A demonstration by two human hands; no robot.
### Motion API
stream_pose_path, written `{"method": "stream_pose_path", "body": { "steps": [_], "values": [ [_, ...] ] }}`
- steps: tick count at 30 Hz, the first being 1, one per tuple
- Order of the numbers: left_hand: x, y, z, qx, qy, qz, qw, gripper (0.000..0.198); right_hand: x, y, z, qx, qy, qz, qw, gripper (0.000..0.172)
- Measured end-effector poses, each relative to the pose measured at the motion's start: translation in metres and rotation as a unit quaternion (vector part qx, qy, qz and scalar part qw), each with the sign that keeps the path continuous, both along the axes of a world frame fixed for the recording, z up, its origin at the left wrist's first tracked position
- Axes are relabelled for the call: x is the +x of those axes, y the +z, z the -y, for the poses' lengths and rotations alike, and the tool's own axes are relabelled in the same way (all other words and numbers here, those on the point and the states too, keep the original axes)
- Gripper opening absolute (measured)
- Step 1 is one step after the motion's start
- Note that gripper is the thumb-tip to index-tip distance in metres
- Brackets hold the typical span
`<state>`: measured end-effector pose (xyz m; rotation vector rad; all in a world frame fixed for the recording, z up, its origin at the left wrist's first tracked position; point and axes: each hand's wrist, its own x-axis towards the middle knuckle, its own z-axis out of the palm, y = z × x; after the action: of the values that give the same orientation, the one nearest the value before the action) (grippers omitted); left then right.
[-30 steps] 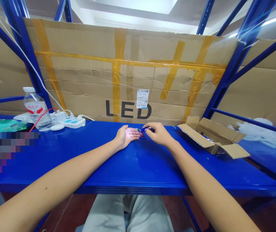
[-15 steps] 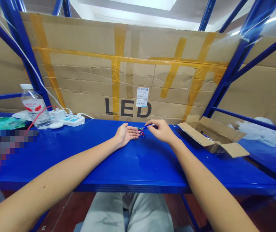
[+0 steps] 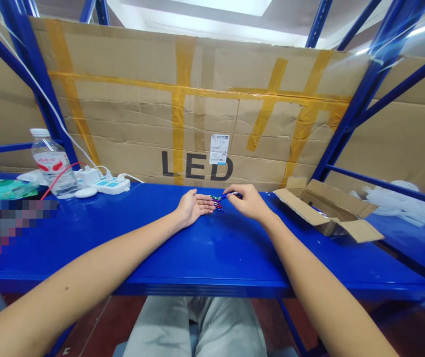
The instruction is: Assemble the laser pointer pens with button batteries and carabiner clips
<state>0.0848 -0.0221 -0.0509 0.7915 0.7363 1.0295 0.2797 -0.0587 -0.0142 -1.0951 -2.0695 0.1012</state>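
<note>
L hand (image 3: 194, 207) lies palm-up on the blue worktop (image 3: 212, 253), fingers spread flat and open, gripping nothing. There's a tiny yellowish speck on the palm, too small to ID. R hand (image 3: 248, 203) is just right of it, knuckles up, with thumb and forefinger pinched on a thin blue piece (image 3: 231, 194) whose tip points left toward the L fingertips. Between the two hands, touching the worktop, sits a small cluster of coloured pieces (image 3: 217, 204) in red, blue and green. Exact count can't be told.

The whole lot sits mid-worktop toward the far edge, just in front of the taped cardboard sheet marked "LED" (image 3: 197, 114). An open cardboard box (image 3: 331, 213) is to the right, near the R hand. A water bottle (image 3: 53, 166) and power strip (image 3: 108, 186) are far left, well apart.

Handling, as I judge it: these bits are thin and likely to roll, so pinch close to the end w/ light pressure. Have the L palm level and slightly cupped right beside the cluster. Rest both wrists on the worktop for steadiness. Take one piece at a time and don't nudge the cluster toward the sheet's foot.
</note>
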Motion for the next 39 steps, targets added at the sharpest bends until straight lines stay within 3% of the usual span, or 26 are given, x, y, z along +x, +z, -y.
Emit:
{"method": "stream_pose_path", "body": {
  "steps": [23,29,39],
  "values": [
    [-0.0008,0.0003,-0.0011,0.002,-0.018,-0.001,1.0,0.054,-0.0019,0.0001,0.0003,-0.003,0.003,-0.009,1.0,0.023],
    [-0.001,0.0,-0.0016,0.001,-0.022,-0.001,1.0,0.056,-0.0028,-0.0026,0.0017,-0.113,0.022,-0.073,0.991,0.018],
    [-0.0012,-0.0016,-0.0027,0.003,-0.029,0.002,1.0,0.058,-0.0027,-0.0011,0.0036,-0.148,0.034,-0.09,0.984,0.012]
  ]
}}
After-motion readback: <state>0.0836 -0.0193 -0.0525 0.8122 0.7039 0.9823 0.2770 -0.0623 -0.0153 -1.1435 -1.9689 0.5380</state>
